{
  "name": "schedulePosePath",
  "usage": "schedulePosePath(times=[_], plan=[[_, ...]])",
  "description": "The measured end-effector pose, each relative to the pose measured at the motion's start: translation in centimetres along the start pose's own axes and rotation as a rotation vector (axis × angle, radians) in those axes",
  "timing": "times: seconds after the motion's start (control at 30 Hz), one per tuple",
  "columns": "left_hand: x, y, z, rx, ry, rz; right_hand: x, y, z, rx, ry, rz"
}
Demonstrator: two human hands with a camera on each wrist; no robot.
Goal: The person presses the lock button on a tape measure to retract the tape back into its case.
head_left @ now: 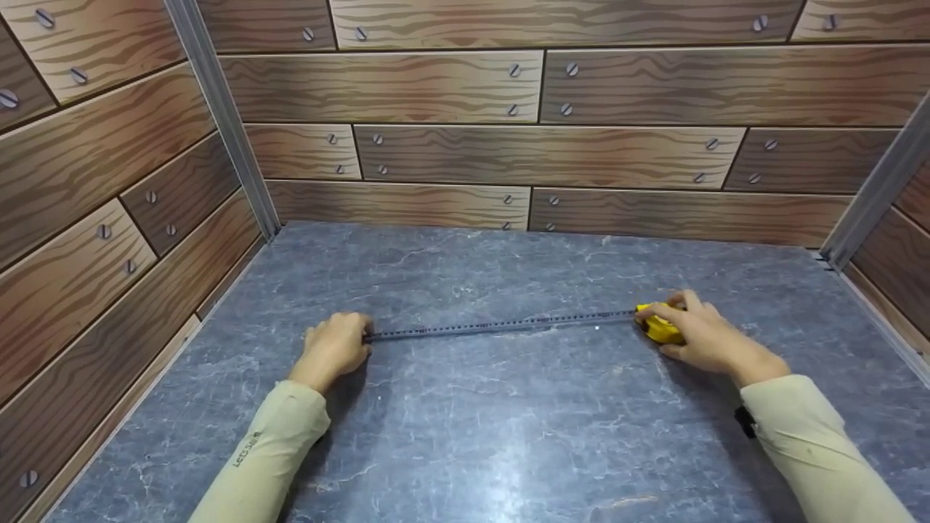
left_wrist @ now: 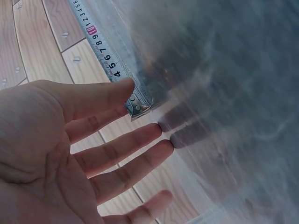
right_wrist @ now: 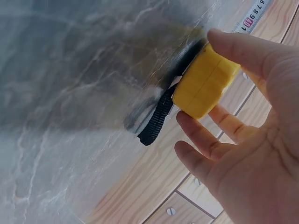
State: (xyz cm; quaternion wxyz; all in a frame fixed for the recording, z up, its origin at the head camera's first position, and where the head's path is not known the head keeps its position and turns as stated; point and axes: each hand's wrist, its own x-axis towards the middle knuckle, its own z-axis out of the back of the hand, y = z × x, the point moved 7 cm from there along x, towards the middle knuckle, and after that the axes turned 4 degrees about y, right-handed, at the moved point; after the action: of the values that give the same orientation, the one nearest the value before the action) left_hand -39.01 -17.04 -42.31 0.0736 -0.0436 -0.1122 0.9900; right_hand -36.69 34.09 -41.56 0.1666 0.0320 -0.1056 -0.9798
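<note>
A yellow tape measure [head_left: 662, 331] lies on the table at the right, and my right hand [head_left: 708, 338] grips its case. The blade [head_left: 501, 324] is drawn out across the tabletop towards the left. At its far end my left hand [head_left: 333, 352] pinches the blade between thumb and forefinger. In the left wrist view the metal end hook [left_wrist: 140, 111] shows just past the thumb, the other fingers held apart from it. A black wrist strap [right_wrist: 158, 116] hangs from the case in the right wrist view, where the thumb lies across the case top.
The tabletop [head_left: 450, 436] is grey with a marbled pattern. Walls with a wood-plank print [head_left: 443, 87] enclose it at the back and both sides. Metal corner posts [head_left: 225, 109] stand at the back left and back right.
</note>
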Motion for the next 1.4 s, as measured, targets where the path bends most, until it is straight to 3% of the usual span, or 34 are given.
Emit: schedulePosePath(times=[0.37,0.7,0.97,1.23,1.4], plan=[[-0.2,0.3,0.4,0.018,-0.032,-0.02,-2.3,1.6,0.2,-0.061,-0.045,0.071],[-0.3,0.6,0.6,0.01,-0.027,-0.028,-3.5,2.5,-0.5,-0.057,0.011,0.123],[-0.5,1.0,0.7,-0.009,-0.049,-0.045,-4.9,2.7,-0.9,0.018,0.056,0.167],[-0.8,0.9,1.3,-0.042,-0.094,-0.088,-7.9,3.0,-0.6,0.052,0.009,0.183],[-1.3,0.6,2.4,-0.094,-0.133,-0.112,-9.2,3.4,1.3,0.024,-0.079,0.178]])
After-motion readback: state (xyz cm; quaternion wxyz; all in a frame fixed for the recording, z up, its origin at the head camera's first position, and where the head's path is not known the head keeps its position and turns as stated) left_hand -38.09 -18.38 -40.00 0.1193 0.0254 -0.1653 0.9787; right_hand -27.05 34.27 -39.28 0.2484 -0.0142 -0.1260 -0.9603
